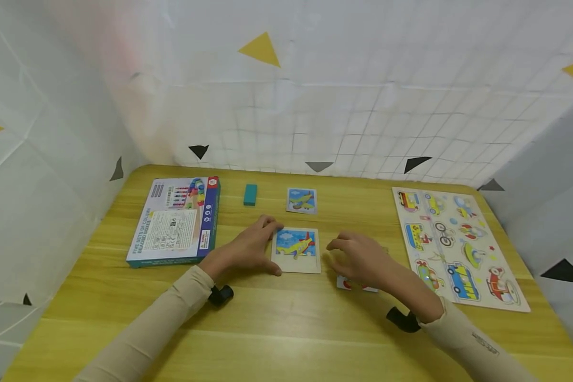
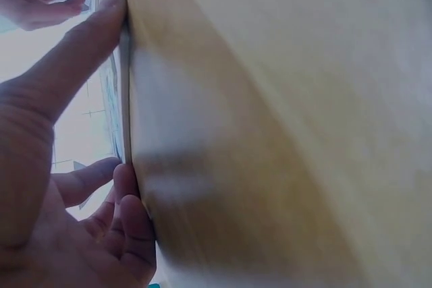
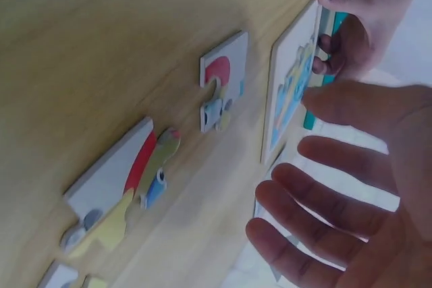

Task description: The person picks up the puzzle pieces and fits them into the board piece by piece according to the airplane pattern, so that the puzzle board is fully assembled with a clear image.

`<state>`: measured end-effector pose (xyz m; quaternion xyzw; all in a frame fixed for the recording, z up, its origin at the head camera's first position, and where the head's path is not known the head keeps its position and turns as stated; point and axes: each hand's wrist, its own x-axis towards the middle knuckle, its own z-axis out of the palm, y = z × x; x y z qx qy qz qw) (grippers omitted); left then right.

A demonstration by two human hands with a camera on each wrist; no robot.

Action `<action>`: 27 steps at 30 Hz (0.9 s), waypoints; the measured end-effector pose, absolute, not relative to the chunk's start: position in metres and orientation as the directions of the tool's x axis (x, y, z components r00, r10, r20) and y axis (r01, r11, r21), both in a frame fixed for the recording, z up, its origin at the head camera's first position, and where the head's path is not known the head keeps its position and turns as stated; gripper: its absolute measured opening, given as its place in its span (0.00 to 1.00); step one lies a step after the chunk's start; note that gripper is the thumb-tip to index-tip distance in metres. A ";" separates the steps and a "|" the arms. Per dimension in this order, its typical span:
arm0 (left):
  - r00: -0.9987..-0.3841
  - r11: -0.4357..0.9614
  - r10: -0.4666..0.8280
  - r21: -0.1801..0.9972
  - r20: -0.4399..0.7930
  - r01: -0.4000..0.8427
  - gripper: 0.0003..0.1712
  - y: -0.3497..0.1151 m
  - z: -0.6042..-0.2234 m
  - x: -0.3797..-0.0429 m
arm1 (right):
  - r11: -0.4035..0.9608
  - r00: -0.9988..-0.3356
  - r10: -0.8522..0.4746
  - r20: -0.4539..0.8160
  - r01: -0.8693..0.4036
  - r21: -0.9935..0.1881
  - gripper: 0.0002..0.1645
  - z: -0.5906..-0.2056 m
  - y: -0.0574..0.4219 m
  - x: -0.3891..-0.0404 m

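A small wooden puzzle board (image 1: 296, 265) lies flat on the table, with airplane pieces (image 1: 293, 244) filling its upper part and bare wood below. My left hand (image 1: 250, 246) holds the board along its left side, thumb at the near corner and fingers by the far one. In the left wrist view, the thumb and curled fingertips touch the board's edge. Just right of the board, my right hand (image 1: 363, 257) hovers with spread fingers, holding nothing. Loose jigsaw pieces (image 3: 121, 187) with red, yellow and white parts lie beneath and beside it, partly hidden in the head view.
A yellow airplane picture card (image 1: 302, 201) lies beyond the board, with a teal block (image 1: 250, 194) to its left. A boxed bead toy (image 1: 174, 225) sits at the left. On the right lies a large vehicle puzzle board (image 1: 439, 225). White sheeting (image 1: 324, 127) hangs behind the table.
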<state>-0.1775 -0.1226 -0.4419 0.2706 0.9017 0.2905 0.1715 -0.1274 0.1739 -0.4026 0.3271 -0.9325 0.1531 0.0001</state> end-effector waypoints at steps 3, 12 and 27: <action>-0.793 0.683 0.589 0.618 -0.153 0.389 0.63 -0.122 -0.441 -0.177 | 0.746 -0.789 -0.609 0.076 -0.603 -0.283 0.20 -0.399 0.180 -0.121; -0.795 0.684 0.589 0.615 -0.147 0.393 0.63 -0.122 -0.441 -0.177 | 0.742 -0.767 -0.642 -0.010 -0.618 -0.261 0.25 -0.401 0.188 -0.106; -0.786 0.673 0.604 0.612 -0.131 0.415 0.63 -0.123 -0.439 -0.177 | 0.712 -0.750 -0.661 -0.009 -0.623 -0.324 0.16 -0.414 0.184 -0.104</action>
